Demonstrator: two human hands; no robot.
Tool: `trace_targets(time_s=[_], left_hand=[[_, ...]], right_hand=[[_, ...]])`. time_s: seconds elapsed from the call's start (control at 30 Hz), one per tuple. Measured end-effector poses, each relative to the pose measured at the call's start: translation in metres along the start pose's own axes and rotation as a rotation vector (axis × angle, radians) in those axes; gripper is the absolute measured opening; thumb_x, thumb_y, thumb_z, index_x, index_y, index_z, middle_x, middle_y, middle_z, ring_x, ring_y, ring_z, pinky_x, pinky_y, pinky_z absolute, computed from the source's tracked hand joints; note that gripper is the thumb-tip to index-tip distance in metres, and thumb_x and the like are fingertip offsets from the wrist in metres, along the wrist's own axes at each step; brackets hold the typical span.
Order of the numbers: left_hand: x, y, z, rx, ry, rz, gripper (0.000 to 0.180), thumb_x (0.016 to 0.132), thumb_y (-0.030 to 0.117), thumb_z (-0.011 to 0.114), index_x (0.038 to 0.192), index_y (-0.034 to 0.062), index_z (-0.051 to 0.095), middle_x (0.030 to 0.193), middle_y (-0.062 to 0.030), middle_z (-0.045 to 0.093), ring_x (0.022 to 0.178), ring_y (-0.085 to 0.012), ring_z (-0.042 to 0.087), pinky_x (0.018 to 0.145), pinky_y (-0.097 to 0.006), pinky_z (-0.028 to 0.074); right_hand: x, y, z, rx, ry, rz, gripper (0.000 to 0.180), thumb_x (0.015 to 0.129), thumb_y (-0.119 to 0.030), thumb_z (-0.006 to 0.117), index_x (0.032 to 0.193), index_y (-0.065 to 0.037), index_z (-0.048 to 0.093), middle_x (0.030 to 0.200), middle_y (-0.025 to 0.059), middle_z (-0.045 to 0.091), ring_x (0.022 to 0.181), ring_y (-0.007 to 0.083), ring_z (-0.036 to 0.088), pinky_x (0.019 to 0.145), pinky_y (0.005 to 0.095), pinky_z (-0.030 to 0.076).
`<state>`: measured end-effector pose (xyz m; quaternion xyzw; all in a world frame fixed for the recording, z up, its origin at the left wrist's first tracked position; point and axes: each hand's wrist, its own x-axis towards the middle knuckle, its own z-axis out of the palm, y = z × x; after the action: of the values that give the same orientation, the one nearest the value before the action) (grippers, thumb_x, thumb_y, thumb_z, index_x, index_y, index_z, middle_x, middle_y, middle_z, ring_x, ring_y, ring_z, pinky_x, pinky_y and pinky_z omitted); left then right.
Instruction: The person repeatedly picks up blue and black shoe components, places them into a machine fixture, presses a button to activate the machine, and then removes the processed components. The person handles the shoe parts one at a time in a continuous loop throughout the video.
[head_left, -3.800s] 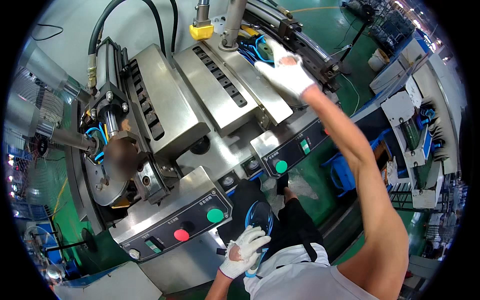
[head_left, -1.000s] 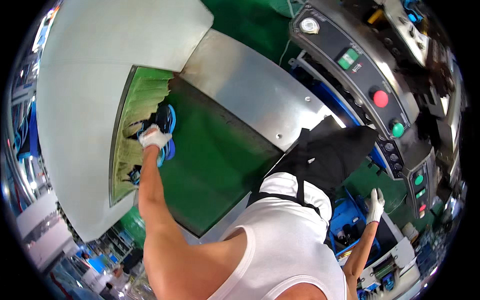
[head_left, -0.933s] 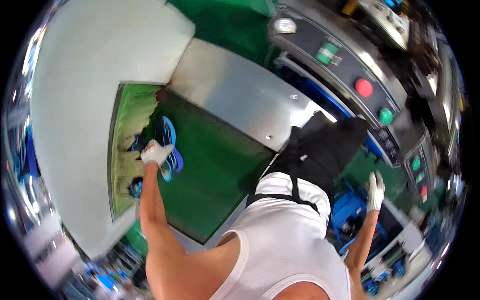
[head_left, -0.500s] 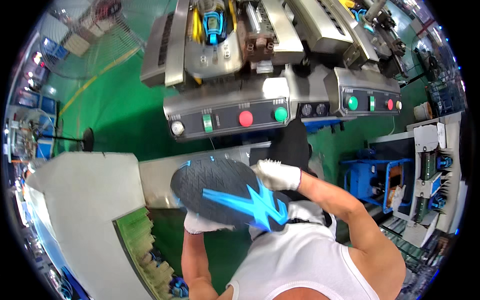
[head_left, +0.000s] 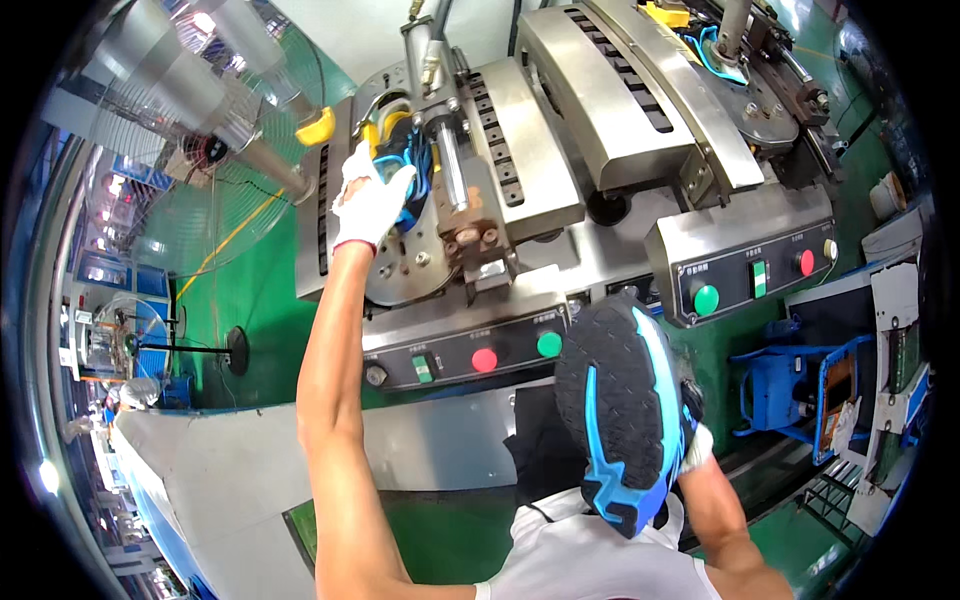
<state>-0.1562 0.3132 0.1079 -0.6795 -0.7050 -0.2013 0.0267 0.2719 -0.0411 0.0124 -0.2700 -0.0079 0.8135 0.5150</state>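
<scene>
My right hand [head_left: 697, 450], in a white glove, is closed on a shoe [head_left: 615, 410] at its side, mostly hidden behind it. The shoe's sole faces up, black with a ridged tread and bright blue streaks. My left hand [head_left: 372, 203], gloved in white, reaches far forward to the left pressing machine [head_left: 410, 265]. Its thumb stands apart from its fingers, beside a blue and black shoe [head_left: 412, 175] set in the machine under a metal cylinder. Whether the fingers touch that shoe cannot be made out.
Below the machine runs a control panel [head_left: 460, 358] with red and green buttons. A second machine with its own panel [head_left: 750, 270] stands to the right. A wire fan [head_left: 205, 150] is at the left, a grey table [head_left: 220, 460] nearer, a blue cart [head_left: 800, 390] at right.
My left hand has let go of the shoe and gone forward to the machine. My right hand has carried the shoe to the right and turned it upright. The view has shifted.
</scene>
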Motion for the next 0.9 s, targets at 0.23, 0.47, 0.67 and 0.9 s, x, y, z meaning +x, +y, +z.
trace_targets(time_s=[0.23,0.47,0.67,0.9], left_hand=[[0.074,-0.006,0.048,0.14,-0.185,-0.183,0.084,0.082,0.05,0.078,0.142,-0.0019,0.049,0.134,-0.0306,0.063,0.126,-0.0454,0.062,0.106,-0.05,0.05],[0.057,-0.007,-0.073,-0.051,-0.056,-0.138,0.081,0.084,0.056,0.076,0.14,0.0007,0.059,0.134,-0.0255,0.067,0.125,-0.0381,0.065,0.108,-0.043,0.049],[-0.142,-0.018,-0.172,-0.392,0.3,-0.148,0.058,0.085,0.019,0.082,0.134,-0.0023,0.06,0.122,-0.0179,0.069,0.111,-0.023,0.066,0.101,-0.037,0.051],[-0.404,-0.096,-0.146,-0.296,0.23,-0.569,0.052,0.079,0.01,0.081,0.126,0.0,0.06,0.114,-0.0159,0.067,0.101,-0.0268,0.066,0.094,-0.04,0.053]], right_hand=[[-0.037,0.004,0.001,-0.164,0.082,-0.135,0.094,0.082,-0.017,0.085,0.16,0.001,0.035,0.161,0.0169,0.046,0.142,0.0316,0.052,0.118,0.0475,0.043],[-0.042,0.005,0.038,-0.329,-0.104,-0.318,0.104,0.077,-0.011,0.086,0.164,0.0,0.03,0.161,0.0183,0.044,0.136,0.0327,0.053,0.114,0.0467,0.045],[-0.01,0.003,0.02,-0.434,0.148,-0.141,0.066,0.081,0.005,0.07,0.145,-0.001,0.052,0.111,0.0096,0.069,0.08,0.0149,0.067,0.069,0.0309,0.057],[0.108,0.021,0.229,-0.841,-0.027,-0.312,0.018,0.094,-0.008,0.074,0.11,-0.001,0.074,0.1,0.0068,0.075,0.087,0.0157,0.072,0.08,0.0316,0.059]])
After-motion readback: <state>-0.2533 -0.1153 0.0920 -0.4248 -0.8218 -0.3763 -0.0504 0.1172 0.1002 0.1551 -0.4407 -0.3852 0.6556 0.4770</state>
